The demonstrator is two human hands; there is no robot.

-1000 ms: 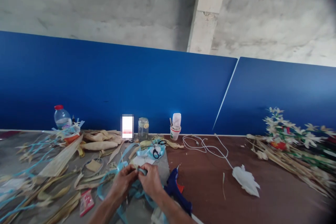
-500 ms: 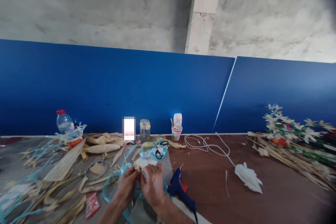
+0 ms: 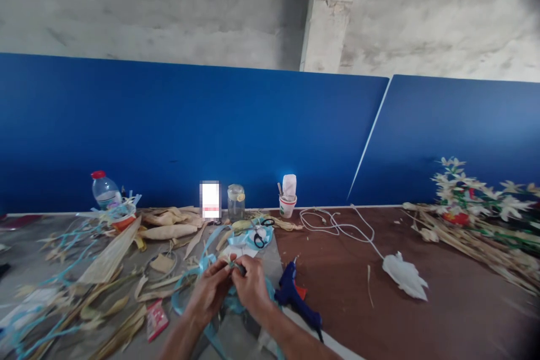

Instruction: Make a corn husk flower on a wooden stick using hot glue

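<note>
My left hand (image 3: 211,288) and my right hand (image 3: 253,287) meet over the near part of the table, fingertips pinched together. Between them is a small pale piece (image 3: 232,262) with a bluish-green part; fingers cover most of it, so its kind is unclear. Light blue ribbon (image 3: 178,296) loops beside and under my hands. Just beyond lie black-handled scissors (image 3: 259,240) on more blue ribbon. A blue glue gun (image 3: 297,299) rests to the right of my right hand.
Dried husks (image 3: 171,231) and blue-wrapped stems (image 3: 63,278) cover the left side. A glass jar (image 3: 236,205), a paper cup (image 3: 287,207) and a white cable (image 3: 337,226) stand or lie along the blue partition (image 3: 189,124). White flowers (image 3: 476,194) are at far right.
The view has tilted slightly down and shifted left. My hands stay together; the right fingers have turned on the small piece, and a bluish-green part now shows.
</note>
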